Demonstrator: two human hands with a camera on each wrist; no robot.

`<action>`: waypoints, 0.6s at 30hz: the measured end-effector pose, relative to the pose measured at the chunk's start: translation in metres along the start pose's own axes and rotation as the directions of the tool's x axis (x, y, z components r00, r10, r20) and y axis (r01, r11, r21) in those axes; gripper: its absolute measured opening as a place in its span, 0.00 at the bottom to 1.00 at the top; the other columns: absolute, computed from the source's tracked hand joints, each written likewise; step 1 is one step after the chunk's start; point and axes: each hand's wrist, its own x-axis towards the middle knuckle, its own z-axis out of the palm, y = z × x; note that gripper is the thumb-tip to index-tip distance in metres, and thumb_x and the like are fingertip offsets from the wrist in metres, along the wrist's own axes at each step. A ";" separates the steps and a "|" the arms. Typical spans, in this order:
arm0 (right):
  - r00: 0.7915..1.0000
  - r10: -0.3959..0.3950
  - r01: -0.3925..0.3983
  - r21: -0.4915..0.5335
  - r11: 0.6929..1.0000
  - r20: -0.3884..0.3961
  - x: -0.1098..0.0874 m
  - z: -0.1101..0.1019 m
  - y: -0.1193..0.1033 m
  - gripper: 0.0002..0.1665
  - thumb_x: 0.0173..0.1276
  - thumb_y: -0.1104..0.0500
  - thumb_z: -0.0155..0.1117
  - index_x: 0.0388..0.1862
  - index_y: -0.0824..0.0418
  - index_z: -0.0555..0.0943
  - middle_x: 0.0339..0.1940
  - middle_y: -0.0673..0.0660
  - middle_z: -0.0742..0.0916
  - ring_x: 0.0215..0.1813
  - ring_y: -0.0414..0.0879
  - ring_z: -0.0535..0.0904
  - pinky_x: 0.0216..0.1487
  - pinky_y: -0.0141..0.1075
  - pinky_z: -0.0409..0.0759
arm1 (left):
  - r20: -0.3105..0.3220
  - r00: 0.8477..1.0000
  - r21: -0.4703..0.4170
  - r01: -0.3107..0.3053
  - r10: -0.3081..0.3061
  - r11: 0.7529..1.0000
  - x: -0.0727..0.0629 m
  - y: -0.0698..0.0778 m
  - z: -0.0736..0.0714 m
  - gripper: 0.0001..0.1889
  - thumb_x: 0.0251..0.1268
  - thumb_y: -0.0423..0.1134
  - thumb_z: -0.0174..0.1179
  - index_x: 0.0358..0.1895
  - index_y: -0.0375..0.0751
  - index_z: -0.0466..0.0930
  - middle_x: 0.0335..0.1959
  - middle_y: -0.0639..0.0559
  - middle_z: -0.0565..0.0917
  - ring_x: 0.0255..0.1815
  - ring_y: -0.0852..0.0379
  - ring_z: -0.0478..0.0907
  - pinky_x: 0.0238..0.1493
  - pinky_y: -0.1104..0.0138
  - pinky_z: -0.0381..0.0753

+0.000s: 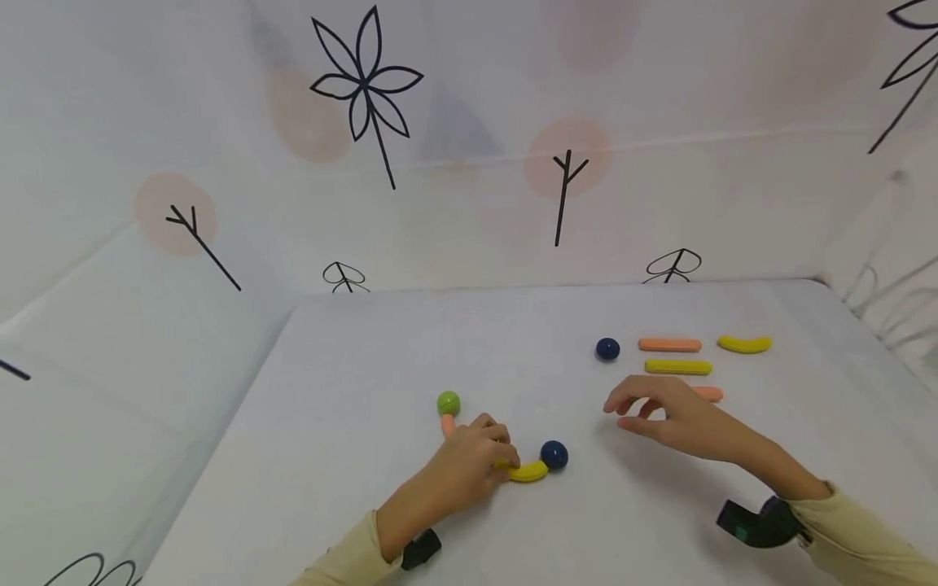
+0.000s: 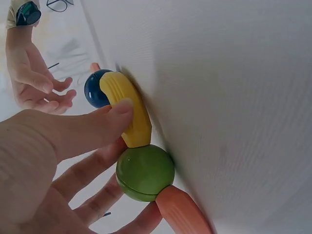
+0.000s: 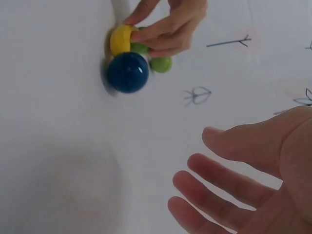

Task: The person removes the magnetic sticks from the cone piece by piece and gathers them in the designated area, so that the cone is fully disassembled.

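My left hand [image 1: 469, 464] pinches a curved yellow stick [image 2: 135, 117] between thumb and fingers, low over the white table. One end of that stick meets a dark blue ball [image 1: 554, 455]; the other meets a green ball [image 2: 145, 170], which the left hand covers in the head view. From the green ball an orange stick [image 2: 184, 210] leads on to a second, lighter green ball [image 1: 449, 403]. To the right, my right hand [image 1: 681, 419] hovers over the table with relaxed, slightly bent fingers and nothing in its grasp.
Beyond the right hand lie a loose blue ball [image 1: 607, 349], an orange stick [image 1: 670, 345], a straight yellow stick [image 1: 677, 367] and another curved yellow stick [image 1: 744, 344]. A further orange stick [image 1: 709, 394] is partly hidden by that hand. Patterned white cloth [image 1: 469, 212] stands behind the table.
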 end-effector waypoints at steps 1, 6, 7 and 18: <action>1.000 -0.002 0.002 0.014 1.000 0.018 0.002 0.005 -0.002 0.11 0.63 0.63 0.66 0.44 0.54 0.81 0.40 0.49 0.84 0.41 0.38 0.78 0.39 0.32 0.79 | -0.003 1.000 0.005 -0.010 0.010 1.000 0.000 0.000 0.001 0.06 0.54 0.35 0.69 0.35 0.50 0.88 0.35 0.61 0.80 0.40 0.62 0.71 0.37 0.75 0.68; 0.995 0.003 -0.014 0.110 0.994 0.099 0.011 0.032 -0.005 0.11 0.65 0.61 0.64 0.46 0.57 0.80 0.41 0.50 0.84 0.42 0.41 0.77 0.41 0.32 0.79 | -0.002 0.999 0.028 -0.032 0.032 0.999 0.001 -0.001 0.002 0.08 0.54 0.33 0.68 0.37 0.50 0.88 0.35 0.61 0.82 0.42 0.61 0.72 0.39 0.74 0.70; 0.994 -0.001 -0.013 0.125 0.992 0.110 0.013 0.038 -0.005 0.12 0.65 0.60 0.64 0.47 0.58 0.80 0.42 0.50 0.83 0.42 0.41 0.77 0.41 0.32 0.79 | 0.000 1.000 0.030 -0.031 0.031 0.999 0.001 -0.001 0.002 0.08 0.54 0.33 0.68 0.37 0.50 0.88 0.35 0.61 0.82 0.42 0.61 0.71 0.38 0.74 0.70; 0.993 0.040 -0.062 0.211 0.976 0.110 0.025 0.079 -0.012 0.16 0.57 0.61 0.71 0.44 0.56 0.77 0.42 0.48 0.81 0.42 0.42 0.77 0.40 0.34 0.80 | -0.015 0.999 0.045 -0.039 0.040 0.998 0.001 -0.003 0.005 0.10 0.52 0.31 0.69 0.36 0.51 0.88 0.35 0.61 0.82 0.41 0.61 0.71 0.37 0.73 0.71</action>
